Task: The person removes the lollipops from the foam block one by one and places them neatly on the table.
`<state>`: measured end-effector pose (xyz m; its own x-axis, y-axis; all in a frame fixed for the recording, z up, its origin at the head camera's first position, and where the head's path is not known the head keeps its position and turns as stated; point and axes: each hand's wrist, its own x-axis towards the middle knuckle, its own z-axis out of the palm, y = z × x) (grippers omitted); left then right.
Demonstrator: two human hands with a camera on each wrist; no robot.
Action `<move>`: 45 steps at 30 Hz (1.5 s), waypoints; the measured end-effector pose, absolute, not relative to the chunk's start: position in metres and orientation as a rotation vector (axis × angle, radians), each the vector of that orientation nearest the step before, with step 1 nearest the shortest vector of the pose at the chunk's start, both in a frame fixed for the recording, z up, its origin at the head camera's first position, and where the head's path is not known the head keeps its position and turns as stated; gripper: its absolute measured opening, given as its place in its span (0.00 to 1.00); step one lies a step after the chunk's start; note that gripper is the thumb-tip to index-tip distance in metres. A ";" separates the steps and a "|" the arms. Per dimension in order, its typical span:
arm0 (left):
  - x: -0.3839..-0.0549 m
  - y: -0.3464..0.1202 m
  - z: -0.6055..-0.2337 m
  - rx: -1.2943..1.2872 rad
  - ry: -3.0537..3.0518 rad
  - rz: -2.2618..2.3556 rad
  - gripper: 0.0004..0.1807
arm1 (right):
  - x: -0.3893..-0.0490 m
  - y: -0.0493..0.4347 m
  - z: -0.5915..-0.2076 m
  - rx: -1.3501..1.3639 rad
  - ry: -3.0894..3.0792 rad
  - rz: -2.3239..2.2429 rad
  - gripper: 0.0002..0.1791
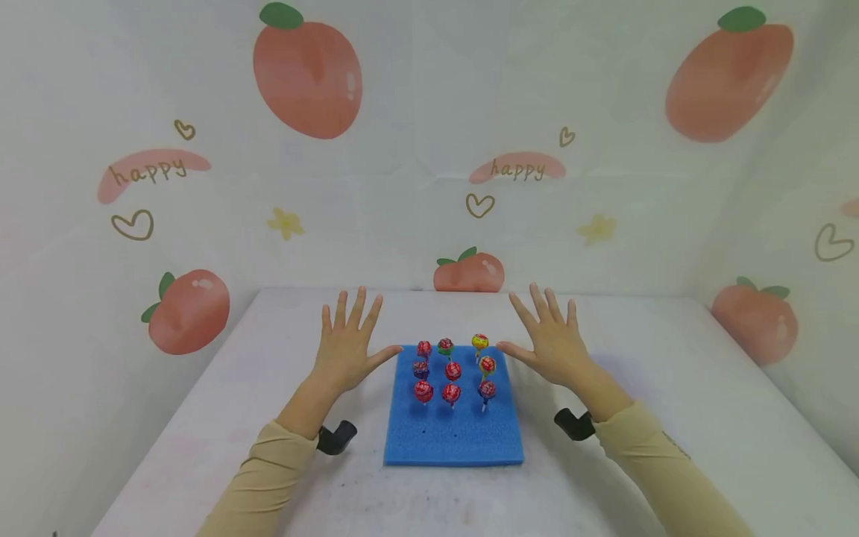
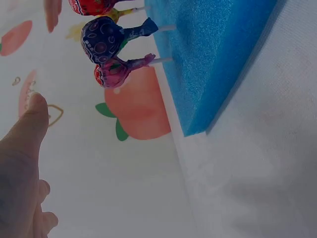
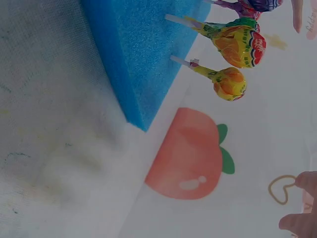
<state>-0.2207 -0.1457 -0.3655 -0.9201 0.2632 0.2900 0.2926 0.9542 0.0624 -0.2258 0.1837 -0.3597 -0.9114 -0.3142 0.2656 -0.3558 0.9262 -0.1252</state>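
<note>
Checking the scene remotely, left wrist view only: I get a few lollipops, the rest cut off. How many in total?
Observer: Nine lollipops, in three rows of three, stand in the foam, per the head view.
Operator: Copy. What about the other side?
Observer: The right hand is near the foam's far right corner, fingers spread, holding nothing.
Operator: And the far row, right end?
Observer: A yellow lollipop, seen from the head camera.
</note>
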 end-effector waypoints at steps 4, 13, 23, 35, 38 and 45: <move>-0.218 -0.147 -0.363 -0.409 -2.831 -0.170 0.48 | -0.224 0.184 -0.357 0.511 -2.835 0.287 0.47; -0.207 -0.149 -0.355 -0.465 -2.796 -0.353 0.39 | -0.210 0.186 -0.348 0.532 -2.760 0.642 0.36; -0.186 -0.149 -0.364 -0.548 -2.931 -0.770 0.35 | -0.193 0.188 -0.367 0.617 -2.751 1.050 0.24; -0.174 -0.139 -0.395 -0.602 -3.069 -0.935 0.39 | -0.180 0.185 -0.398 0.739 -2.872 1.262 0.18; -0.173 -0.137 -0.400 -0.635 -3.088 -0.955 0.40 | -0.179 0.182 -0.404 0.797 -2.878 1.300 0.18; -0.172 -0.135 -0.410 -0.644 -3.111 -0.975 0.42 | -0.180 0.171 -0.414 0.796 -2.894 1.342 0.20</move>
